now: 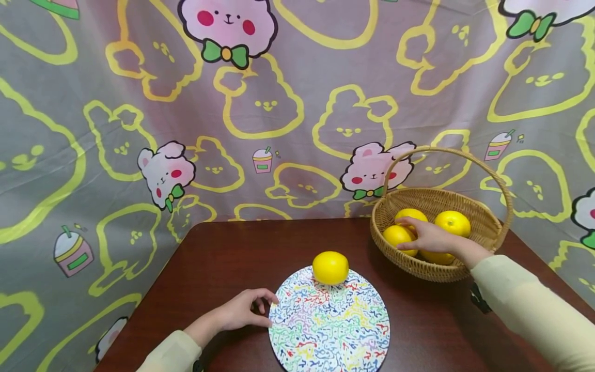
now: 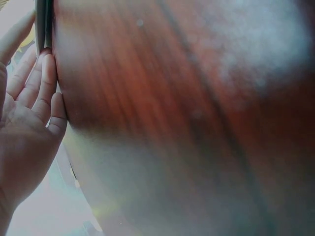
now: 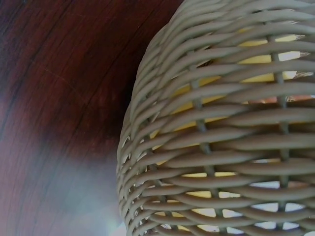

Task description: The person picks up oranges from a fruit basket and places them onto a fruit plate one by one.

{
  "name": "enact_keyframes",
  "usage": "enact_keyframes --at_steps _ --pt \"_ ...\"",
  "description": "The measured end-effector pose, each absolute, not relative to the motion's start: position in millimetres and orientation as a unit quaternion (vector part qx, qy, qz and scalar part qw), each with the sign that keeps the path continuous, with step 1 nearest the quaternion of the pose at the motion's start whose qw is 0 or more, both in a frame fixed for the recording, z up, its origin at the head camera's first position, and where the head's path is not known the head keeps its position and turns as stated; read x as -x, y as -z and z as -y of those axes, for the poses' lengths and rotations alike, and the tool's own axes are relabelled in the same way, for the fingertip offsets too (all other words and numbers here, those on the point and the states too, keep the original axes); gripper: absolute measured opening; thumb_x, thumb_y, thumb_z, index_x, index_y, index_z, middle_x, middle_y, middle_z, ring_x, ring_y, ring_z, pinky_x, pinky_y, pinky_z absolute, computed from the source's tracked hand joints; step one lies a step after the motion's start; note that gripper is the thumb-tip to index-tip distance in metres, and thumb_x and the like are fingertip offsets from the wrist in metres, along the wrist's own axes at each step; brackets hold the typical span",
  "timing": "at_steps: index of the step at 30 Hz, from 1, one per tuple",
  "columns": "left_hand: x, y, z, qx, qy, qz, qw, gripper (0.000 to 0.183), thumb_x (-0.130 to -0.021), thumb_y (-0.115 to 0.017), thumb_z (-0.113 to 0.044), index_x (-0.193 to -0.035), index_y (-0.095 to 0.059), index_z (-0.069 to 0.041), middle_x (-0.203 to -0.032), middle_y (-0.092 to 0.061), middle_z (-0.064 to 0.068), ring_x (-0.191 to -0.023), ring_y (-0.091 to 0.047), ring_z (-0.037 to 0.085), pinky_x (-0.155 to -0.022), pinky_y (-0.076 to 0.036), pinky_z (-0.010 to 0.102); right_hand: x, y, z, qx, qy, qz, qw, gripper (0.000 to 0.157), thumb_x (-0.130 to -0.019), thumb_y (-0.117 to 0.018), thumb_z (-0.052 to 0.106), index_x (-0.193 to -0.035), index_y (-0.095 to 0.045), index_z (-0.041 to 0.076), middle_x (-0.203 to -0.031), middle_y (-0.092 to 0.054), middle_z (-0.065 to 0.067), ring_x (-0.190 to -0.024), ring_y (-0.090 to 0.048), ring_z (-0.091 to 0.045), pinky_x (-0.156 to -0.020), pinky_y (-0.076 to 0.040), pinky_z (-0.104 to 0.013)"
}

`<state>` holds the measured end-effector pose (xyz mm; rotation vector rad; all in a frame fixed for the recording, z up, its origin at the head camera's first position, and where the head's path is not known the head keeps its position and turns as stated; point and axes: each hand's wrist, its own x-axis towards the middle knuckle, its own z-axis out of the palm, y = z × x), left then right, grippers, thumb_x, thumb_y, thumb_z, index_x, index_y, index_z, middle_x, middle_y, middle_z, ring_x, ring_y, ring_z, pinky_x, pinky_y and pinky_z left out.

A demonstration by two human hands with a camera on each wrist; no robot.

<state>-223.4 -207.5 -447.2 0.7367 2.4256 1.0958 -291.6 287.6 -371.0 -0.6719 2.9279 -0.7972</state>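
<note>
Inside the wicker basket (image 1: 446, 274), my right hand (image 1: 429, 237) grips a yellow lemon (image 1: 397, 236), its thumb and fingers around the fruit's near and far sides. Several other lemons (image 1: 452, 223) lie beside it. My left hand (image 1: 239, 311) touches the left rim of a round, multicolour-patterned plate (image 1: 334, 325) with thumb and fingertips. One lemon (image 1: 330, 268) rests on the plate's far edge. In the left wrist view the fingers (image 2: 47, 83) are mostly straight beside the plate's edge (image 2: 42, 24). Basket weave (image 3: 226, 128) fills the right wrist view and hides the right hand.
A dark reddish-brown table (image 1: 241, 248) carries the plate and basket. The basket's tall arched handle (image 1: 465, 155) rises above the fruit. Behind the table hangs a grey curtain (image 1: 288, 93) with cartoon animals.
</note>
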Motion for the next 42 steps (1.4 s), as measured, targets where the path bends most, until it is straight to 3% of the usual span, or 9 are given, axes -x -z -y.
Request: enact_keyframes --at_steps 8,16,26,35,42 --pt "223.1 447.6 207.8 -0.260 -0.390 -0.863 0.191 0.035 -0.080 -0.081 -0.021 -0.111 -0.065 -0.017 -0.091 -0.059 -0.003 -0.080 -0.053 0.014 -0.070 -0.041 0.026 290.0 366.7 -286.4 0.223 0.236 -0.945 0.034 0.073 -0.086 -0.072 0.043 -0.137 -0.043 -0.001 -0.132 -0.051 -0.028 -0.113 -0.052 -0.045 -0.093 -0.037 -0.061" --pt "222.6 444.6 207.0 -0.253 -0.389 -0.865 0.192 0.035 -0.080 -0.082 -0.021 -0.111 -0.065 -0.017 -0.092 -0.058 -0.003 -0.081 -0.053 0.014 -0.070 -0.041 0.027 293.6 372.1 -289.2 0.248 0.215 -0.944 0.030 0.069 -0.081 -0.077 0.026 -0.136 -0.046 -0.001 -0.128 -0.055 -0.025 -0.104 -0.056 -0.034 -0.090 -0.040 -0.053" --pt "222.4 447.4 207.0 -0.274 -0.388 -0.862 0.180 0.036 -0.080 -0.082 -0.021 -0.111 -0.065 -0.015 -0.092 -0.059 -0.004 -0.080 -0.053 0.011 -0.070 -0.042 0.026 288.9 368.6 -288.6 0.243 0.207 -0.947 0.043 0.071 -0.081 -0.077 0.029 -0.137 -0.046 -0.004 -0.121 -0.059 -0.022 -0.096 -0.054 -0.028 -0.087 -0.041 -0.049" --pt "223.1 450.7 208.4 -0.277 -0.393 -0.857 0.183 0.035 -0.080 -0.082 -0.021 -0.111 -0.065 -0.016 -0.092 -0.059 -0.004 -0.079 -0.054 0.011 -0.071 -0.042 0.026 289.4 370.3 -285.8 0.236 0.207 -0.946 0.081 0.075 -0.079 -0.075 0.017 -0.141 -0.039 -0.003 -0.126 -0.055 -0.024 -0.099 -0.052 -0.031 -0.089 -0.040 -0.053" --pt "222.5 447.6 206.6 -0.261 -0.395 -0.858 0.198 0.035 -0.081 -0.081 -0.021 -0.112 -0.065 -0.016 -0.094 -0.059 -0.002 -0.080 -0.054 0.014 -0.070 -0.042 0.026 290.8 372.1 -284.7 0.240 0.211 -0.945 0.071 0.074 -0.075 -0.076 0.014 -0.139 -0.042 -0.002 -0.117 -0.059 -0.017 -0.094 -0.051 -0.029 -0.082 -0.041 -0.047"
